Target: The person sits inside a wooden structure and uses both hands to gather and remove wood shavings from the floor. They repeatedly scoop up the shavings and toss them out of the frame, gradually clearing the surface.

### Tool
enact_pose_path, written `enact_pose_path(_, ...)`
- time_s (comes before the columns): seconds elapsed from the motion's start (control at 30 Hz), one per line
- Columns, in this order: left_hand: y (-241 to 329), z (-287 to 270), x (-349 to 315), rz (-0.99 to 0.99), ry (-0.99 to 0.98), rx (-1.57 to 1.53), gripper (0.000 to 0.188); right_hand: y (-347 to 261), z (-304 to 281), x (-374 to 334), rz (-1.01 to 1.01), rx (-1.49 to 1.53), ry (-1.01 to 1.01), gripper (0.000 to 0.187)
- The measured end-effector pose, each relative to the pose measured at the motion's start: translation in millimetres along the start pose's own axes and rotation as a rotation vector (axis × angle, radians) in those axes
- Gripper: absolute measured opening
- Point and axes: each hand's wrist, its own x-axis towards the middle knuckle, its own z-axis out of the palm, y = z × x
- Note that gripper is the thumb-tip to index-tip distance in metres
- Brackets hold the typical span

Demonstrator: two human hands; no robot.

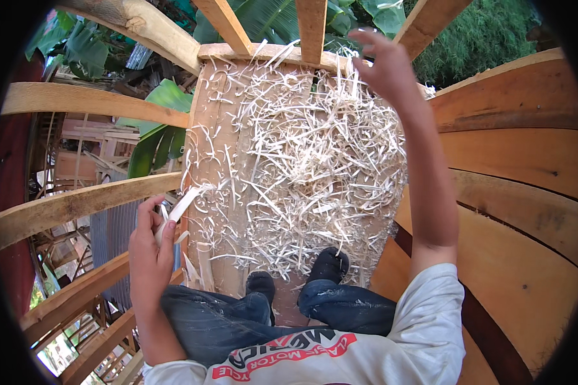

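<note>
On the left, my left hand [149, 247] is closed around a pale strip of wood [185, 203], its lighter end pointing up and right over the edge of the plank floor. Another thin pale piece shows between the fingers; I cannot make out its full shape. My right hand [386, 64] is raised at the upper right, thumb and fingers apart, with nothing plainly in it. Behind and below that hand, curled wood shavings [308, 160] lie thickly across the plank floor [221, 122].
Wooden slats [96, 202] rise along the left, and more beams [311, 32] stand at the far end. Wide boards [520, 157] line the right. Banana leaves [257, 22] hang beyond the beams. My dark-shod feet [327, 264] rest among the shavings.
</note>
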Motion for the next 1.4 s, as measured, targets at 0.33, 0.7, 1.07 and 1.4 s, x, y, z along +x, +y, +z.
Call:
enact_pose_path(0.33, 10.8, 3.6, -3.3, 0.009, -0.043, -0.007, 0.034, 98.5, 137.0, -66.4, 0.101, -0.315, 0.091, 0.074)
enact_pose_path(0.7, 6.1, 6.2, 4.2, 0.041, -0.053, 0.043, 0.035, 101.6, 144.3, -71.3, 0.487, -0.174, -0.509, 0.043)
enact_pose_path(1.07, 3.1, 6.9, 8.3, 0.034, -0.049, 0.033, 0.034, 53.9, 40.2, 43.0, 0.204, -0.027, 0.310, 0.064)
enact_pose_path(1.4, 7.8, 6.1, 4.2, 0.048, -0.038, 0.049, 0.033, 73.8, 57.7, -6.1, 0.268, -0.108, -0.184, 0.050)
